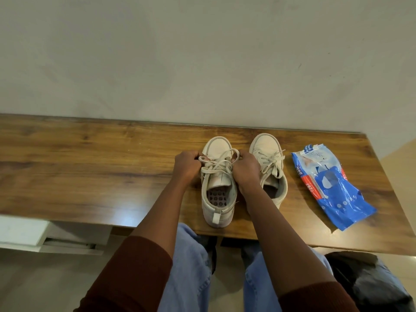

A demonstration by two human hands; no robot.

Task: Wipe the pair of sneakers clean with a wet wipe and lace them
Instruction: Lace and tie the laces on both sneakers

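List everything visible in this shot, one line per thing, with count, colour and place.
sneakers: two, off-white, side by side on the table, toes toward the wall; both laced.
laces: off-white, on the left-hand sneaker, pulled to both sides by the hands.
wet wipe pack: one, blue and white with a red strip, flat on the table right of the sneakers.
table: one, brown wood, against the wall.
wall: pale grey, behind the table.
dark object: one, black, on the floor at lower right; unclear what.
left hand: grip closed on a lace.
right hand: grip closed on a lace.
sleeves: dark red-brown.
jeans: light blue.
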